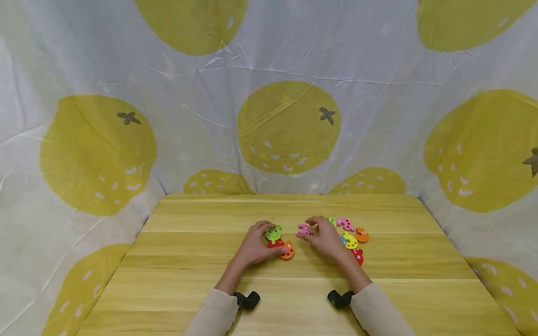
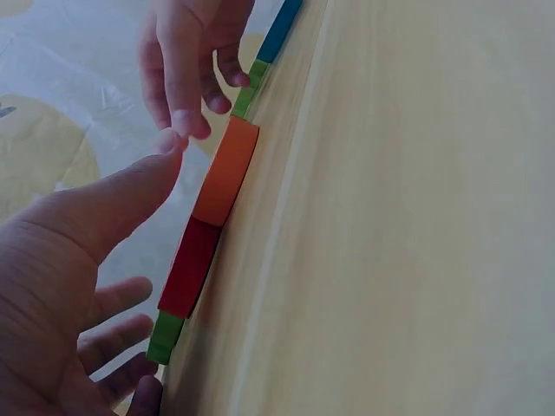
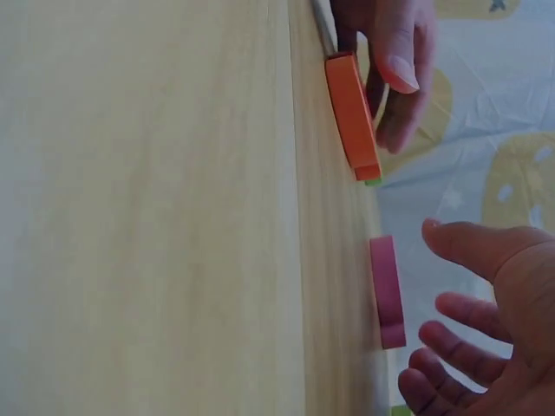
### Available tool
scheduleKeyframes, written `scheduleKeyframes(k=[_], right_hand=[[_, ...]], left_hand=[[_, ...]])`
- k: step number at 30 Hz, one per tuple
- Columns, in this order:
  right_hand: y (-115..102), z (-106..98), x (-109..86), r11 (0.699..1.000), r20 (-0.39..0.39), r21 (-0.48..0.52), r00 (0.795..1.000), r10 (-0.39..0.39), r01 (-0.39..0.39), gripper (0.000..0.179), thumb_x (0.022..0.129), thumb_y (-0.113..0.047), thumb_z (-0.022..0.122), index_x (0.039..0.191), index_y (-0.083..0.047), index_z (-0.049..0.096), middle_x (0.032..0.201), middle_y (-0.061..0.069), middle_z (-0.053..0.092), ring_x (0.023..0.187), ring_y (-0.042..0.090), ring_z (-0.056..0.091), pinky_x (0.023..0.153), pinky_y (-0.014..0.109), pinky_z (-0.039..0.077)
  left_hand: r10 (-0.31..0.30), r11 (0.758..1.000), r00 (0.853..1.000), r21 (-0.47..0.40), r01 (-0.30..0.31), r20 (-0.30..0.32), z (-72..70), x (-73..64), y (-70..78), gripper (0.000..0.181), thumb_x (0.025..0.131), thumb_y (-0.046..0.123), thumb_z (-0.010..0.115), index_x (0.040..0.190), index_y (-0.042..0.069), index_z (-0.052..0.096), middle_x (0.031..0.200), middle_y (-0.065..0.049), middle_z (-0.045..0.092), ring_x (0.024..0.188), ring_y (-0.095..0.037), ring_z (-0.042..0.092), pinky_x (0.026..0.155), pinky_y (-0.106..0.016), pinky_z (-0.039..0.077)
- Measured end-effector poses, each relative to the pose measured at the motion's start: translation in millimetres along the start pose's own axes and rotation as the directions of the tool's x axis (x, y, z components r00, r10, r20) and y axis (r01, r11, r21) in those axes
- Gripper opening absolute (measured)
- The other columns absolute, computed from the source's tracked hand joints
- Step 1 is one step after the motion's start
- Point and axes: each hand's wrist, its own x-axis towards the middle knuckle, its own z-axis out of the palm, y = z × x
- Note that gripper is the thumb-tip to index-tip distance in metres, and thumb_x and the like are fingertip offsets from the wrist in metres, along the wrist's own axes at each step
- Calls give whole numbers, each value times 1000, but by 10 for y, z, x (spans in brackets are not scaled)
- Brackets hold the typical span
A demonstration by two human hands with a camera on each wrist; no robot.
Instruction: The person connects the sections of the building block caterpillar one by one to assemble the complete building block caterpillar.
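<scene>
Flat, painted number puzzle pieces lie on the wooden table. My left hand (image 1: 254,245) arches around a green smiling head piece (image 1: 273,234), a red piece (image 1: 275,243) and an orange piece marked 3 (image 1: 287,252). In the left wrist view its thumb extends above the orange piece (image 2: 227,169), and the other fingers bend loosely near the green piece (image 2: 165,338). My right hand (image 1: 327,238) hovers around a pink piece (image 1: 303,230). The right wrist view has that pink piece (image 3: 388,295) on the table, apart from the spread thumb and fingers.
Right of and partly behind my right hand lie more pieces: a green one (image 1: 332,221), a spotted pink one (image 1: 346,224), an orange 10 (image 1: 362,234), a yellow one (image 1: 350,241) and a red 8 (image 1: 357,256). A lemon-print cloth (image 1: 290,60) hangs behind the table (image 1: 201,261).
</scene>
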Motion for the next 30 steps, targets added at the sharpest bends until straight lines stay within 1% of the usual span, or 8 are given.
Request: scheduleKeyframes(k=[2,5,8,11,17,23,25,30], right_hand=[[11,32,24,1000,23,-5,1000,13,-13,56,88,-39,83,132,-10,65,125,7,64,110,25,62,95,46,55],[22,71,42,999,53,-37,998,16,-14,59,88,-41,81,135,-10,63,127,8,62,114,26,61,99,48,54],[20,85,42,998,55,-63,998,3,1,57,88,-39,82,133,-9,64,124,9,62,114,27,60,100,50,53],[16,77,40,997,44,-71,999,-10,13,52,87,-34,83,130,-9,66,120,9,63,111,28,61,99,51,53],[-14,42,19,998,46,-48,998,-33,35,46,87,-25,85,125,-6,69,116,9,67,107,26,64,97,48,54],[-5,16,-13,998,63,-53,997,-39,43,42,83,-20,87,121,-10,72,118,6,70,108,23,64,99,45,53],[11,16,-12,996,62,-69,997,-48,53,41,82,-21,88,119,-11,73,116,5,70,107,22,64,98,45,53],[20,8,-4,995,45,-89,998,-44,48,38,83,-24,88,117,-14,76,113,5,70,107,23,64,97,45,53]], left_hand=[[-14,1000,1000,12,14,0,11,-5,1,83,72,58,88,138,14,63,148,-8,52,140,-34,46,115,-54,43],[-28,999,1000,28,28,3,20,-9,3,82,71,57,90,137,15,64,146,-10,52,138,-34,45,114,-53,44],[-17,999,1000,33,17,7,22,-9,-1,81,72,56,90,136,14,64,144,-12,52,137,-35,46,112,-54,45],[-3,1000,1000,24,3,10,9,-5,-11,79,73,55,90,135,13,64,145,-12,52,137,-35,47,112,-54,45],[21,1000,999,0,-22,27,-47,-5,-55,74,78,49,88,136,11,64,149,-12,52,140,-37,46,115,-55,42],[29,999,998,12,-30,58,-88,-15,-72,64,85,39,83,139,11,64,156,-14,48,146,-40,42,118,-59,38],[34,999,998,22,-35,56,-82,-17,-66,65,85,39,83,139,9,63,156,-16,48,145,-41,42,118,-59,38],[41,999,998,31,-42,39,-40,-13,-42,74,80,45,85,138,5,62,155,-17,48,144,-41,43,116,-59,40]])
